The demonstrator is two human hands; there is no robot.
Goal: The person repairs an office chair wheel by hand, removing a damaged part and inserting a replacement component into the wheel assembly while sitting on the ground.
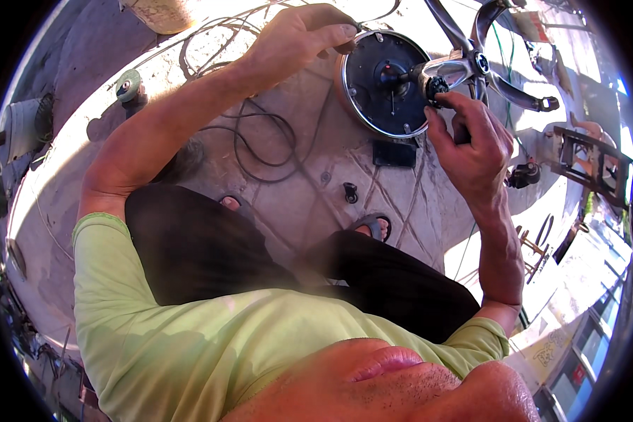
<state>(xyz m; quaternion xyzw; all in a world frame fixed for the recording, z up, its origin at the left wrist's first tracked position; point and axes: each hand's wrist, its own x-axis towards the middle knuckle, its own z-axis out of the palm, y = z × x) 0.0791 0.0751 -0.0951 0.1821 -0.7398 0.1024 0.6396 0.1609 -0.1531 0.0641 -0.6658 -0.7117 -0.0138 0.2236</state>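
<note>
A round black hub disc (373, 98) with a silver rim and central shaft stands near the top centre, beside a multi-armed metal frame (461, 67). My left hand (309, 35) is at the disc's upper left edge, fingers curled on something I cannot make out. My right hand (471, 137) is closed at a small black knobbly fitting (435, 87) at the end of the silver shaft housing, right of the disc's centre. A black rectangular object (394, 153) lies below the disc.
Looped cables (278, 162) lie on the floor, with a small black part (351, 192) near my sandalled foot. A green-topped cylinder (128, 88) stands at left, a bucket (155, 14) at top left. At right are a metal frame (587, 169) and a dark part (524, 176).
</note>
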